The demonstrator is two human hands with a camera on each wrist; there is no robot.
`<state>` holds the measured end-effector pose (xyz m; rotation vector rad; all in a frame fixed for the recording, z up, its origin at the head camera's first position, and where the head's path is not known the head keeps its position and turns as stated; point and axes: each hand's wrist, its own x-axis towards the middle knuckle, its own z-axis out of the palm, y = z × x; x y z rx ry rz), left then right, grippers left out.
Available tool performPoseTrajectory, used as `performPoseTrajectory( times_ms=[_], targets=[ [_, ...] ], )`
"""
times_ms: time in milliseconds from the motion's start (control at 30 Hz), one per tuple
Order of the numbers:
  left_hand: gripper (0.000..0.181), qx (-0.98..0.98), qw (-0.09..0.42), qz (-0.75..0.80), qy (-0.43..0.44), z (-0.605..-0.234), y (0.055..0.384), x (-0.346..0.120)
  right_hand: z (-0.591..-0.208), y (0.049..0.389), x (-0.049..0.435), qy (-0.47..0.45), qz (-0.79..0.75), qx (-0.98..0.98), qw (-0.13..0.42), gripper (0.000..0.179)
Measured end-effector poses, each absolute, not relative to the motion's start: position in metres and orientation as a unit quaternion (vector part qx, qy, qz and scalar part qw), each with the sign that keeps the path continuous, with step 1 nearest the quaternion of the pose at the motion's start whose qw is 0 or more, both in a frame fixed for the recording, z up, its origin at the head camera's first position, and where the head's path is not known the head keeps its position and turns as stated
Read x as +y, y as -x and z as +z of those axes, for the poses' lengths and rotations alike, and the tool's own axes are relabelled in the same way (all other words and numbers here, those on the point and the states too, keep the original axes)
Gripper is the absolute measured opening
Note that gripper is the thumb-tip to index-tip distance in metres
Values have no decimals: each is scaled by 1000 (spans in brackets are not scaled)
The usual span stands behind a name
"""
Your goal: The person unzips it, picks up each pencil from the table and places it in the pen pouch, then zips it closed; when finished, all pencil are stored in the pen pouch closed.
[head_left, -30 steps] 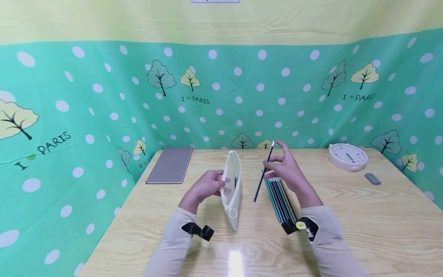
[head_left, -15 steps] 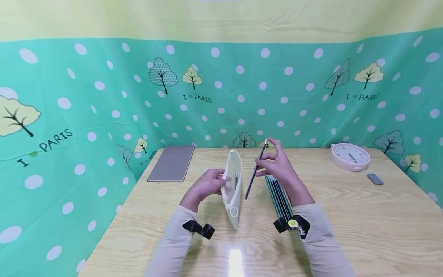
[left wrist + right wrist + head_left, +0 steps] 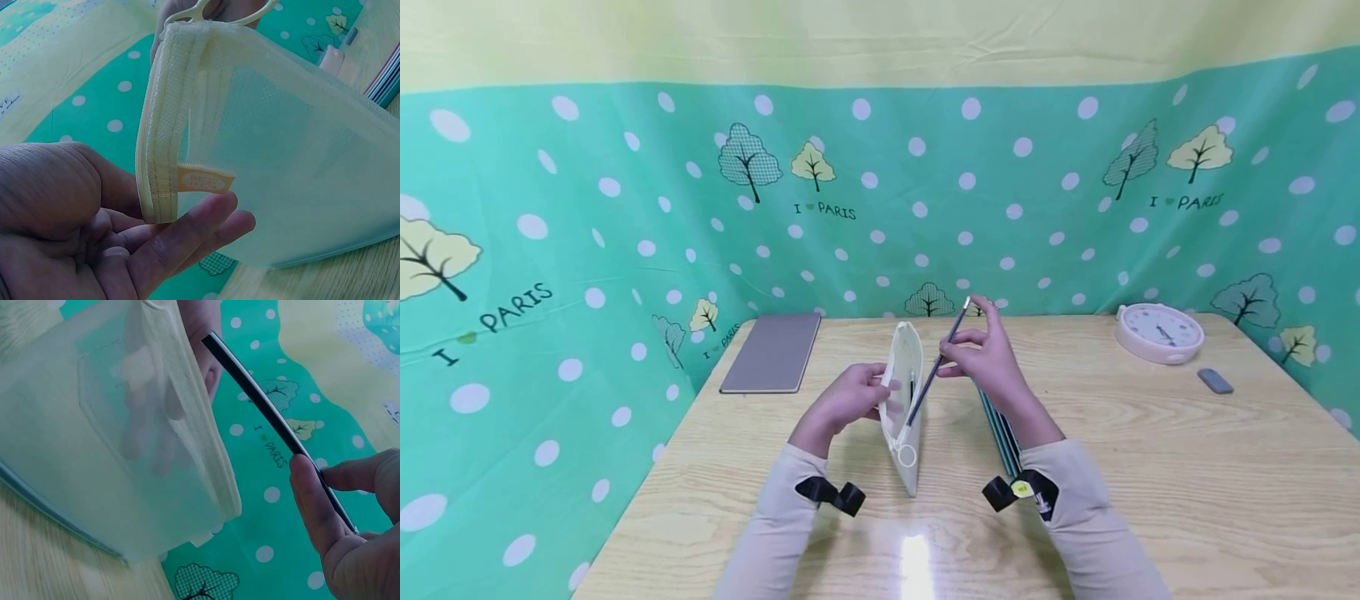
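Observation:
A whitish see-through zippered pouch (image 3: 912,477) stands upright on the table with its mouth open. My left hand (image 3: 847,397) pinches the far-left side of its zipper rim; in the left wrist view, thumb and fingers hold the zipper edge (image 3: 156,137) near a small orange tag (image 3: 205,180). My right hand (image 3: 988,360) holds a dark pencil (image 3: 925,390) aslant, its index finger at the white-tipped upper end. The pencil's lower end is at the pouch mouth in the head view; whether it touches cannot be told. Another dark pencil (image 3: 912,386) shows inside the pouch.
Partly hidden under my right forearm lies a row of teal and dark pencils (image 3: 997,427). A grey notebook (image 3: 772,353) lies at the back left. At the back right are a pink round clock (image 3: 1159,333) and a small grey eraser-like block (image 3: 1214,382).
My right hand has moved left, carrying the pencil from above the pencil row to the pouch mouth. The left hand and pouch have stayed nearly still.

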<state>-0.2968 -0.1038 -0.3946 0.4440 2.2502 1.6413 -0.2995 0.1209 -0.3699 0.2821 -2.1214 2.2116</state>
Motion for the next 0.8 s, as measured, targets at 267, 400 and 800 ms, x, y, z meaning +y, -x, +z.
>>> performPoseTrajectory(
  times_ms=[267, 400, 800],
  targets=[
    [48, 785, 167, 576, -155, -395, 298, -104, -375, 297, 108, -82, 736, -671, 35, 94],
    [49, 788, 165, 572, -154, -394, 297, -103, -375, 297, 108, -87, 727, -681, 31, 94],
    [49, 791, 160, 572, -146, -396, 299, -101, -377, 297, 107, -123, 695, -709, 9, 98]
  ],
)
